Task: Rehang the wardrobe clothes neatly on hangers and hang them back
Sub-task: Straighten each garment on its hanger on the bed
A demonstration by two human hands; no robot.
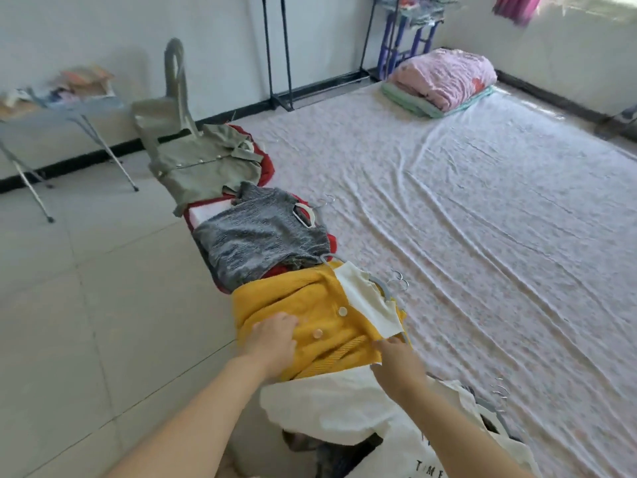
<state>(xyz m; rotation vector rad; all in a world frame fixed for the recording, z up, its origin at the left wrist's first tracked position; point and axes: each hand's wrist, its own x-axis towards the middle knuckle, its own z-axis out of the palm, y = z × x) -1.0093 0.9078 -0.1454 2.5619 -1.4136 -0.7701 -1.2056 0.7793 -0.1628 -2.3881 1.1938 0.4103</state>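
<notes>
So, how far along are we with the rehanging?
Green shirt and grey sweater look hangered, lying on the bed. Left hand and right hand are on the yellow cardigan. Remaining: the white garment, then moving everything to the black rack.

Item 1. White fabric garment (344, 405), at the bottom of the view. It carries dark, widely spaced capital letters (429, 470) reading "T I M E", the second letter smaller than the rest. The line meets the bottom edge of the frame, and whether more letters follow cannot be told. Small dark marks just above the letters are too small to read.

Item 2. Stack of pale paper-covered items (86, 81) on the grey folding table (86, 110). Covers are blurred, nothing legible.
</notes>
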